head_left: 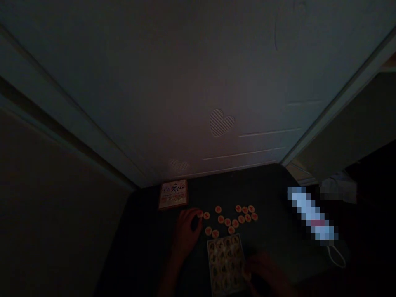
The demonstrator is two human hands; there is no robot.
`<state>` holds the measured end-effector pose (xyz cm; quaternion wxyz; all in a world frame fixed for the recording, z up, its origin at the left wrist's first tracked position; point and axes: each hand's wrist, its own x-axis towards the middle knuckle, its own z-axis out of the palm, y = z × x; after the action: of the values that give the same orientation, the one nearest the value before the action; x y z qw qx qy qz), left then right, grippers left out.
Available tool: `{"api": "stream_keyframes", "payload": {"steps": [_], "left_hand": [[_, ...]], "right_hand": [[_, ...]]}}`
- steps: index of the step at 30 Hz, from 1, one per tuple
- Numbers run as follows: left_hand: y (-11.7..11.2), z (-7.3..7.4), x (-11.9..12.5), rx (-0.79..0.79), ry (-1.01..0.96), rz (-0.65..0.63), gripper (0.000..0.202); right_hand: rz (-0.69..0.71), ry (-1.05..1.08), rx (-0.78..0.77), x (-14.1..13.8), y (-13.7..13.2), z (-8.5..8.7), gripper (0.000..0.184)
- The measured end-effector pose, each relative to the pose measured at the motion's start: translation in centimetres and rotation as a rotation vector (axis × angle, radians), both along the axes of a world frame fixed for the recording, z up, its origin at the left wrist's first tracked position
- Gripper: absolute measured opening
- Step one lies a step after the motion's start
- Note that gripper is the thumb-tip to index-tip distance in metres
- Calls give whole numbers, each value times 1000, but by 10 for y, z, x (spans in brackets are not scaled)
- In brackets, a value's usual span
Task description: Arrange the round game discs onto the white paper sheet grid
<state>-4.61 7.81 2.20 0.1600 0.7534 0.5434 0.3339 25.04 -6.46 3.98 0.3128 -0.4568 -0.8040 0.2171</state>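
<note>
The scene is very dark. My left hand (187,231) lies on a dark table (145,239), fingers curled, its fingertips touching a small round orange piece (200,214). Several more round pieces (241,216) are scattered just beyond. My right hand (262,270) rests at the right edge of a pale gridded board (224,260) printed with round figures; its fingers look curled against the board's rim. Whether it holds anything is too dim to make out.
A small square box with printed characters (173,194) sits at the table's far left. A pale wall with heart marks (221,122) rises behind. A pixelated bright strip (311,214) and a white cord (337,255) lie at the right.
</note>
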Motion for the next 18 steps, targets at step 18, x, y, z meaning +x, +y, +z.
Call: {"api": "stream_keyframes", "payload": {"steps": [18], "left_hand": [[0,-7,0,16,-41,-14,19]], "right_hand": [[92,-178,114,-2,-9,-1,37]]}}
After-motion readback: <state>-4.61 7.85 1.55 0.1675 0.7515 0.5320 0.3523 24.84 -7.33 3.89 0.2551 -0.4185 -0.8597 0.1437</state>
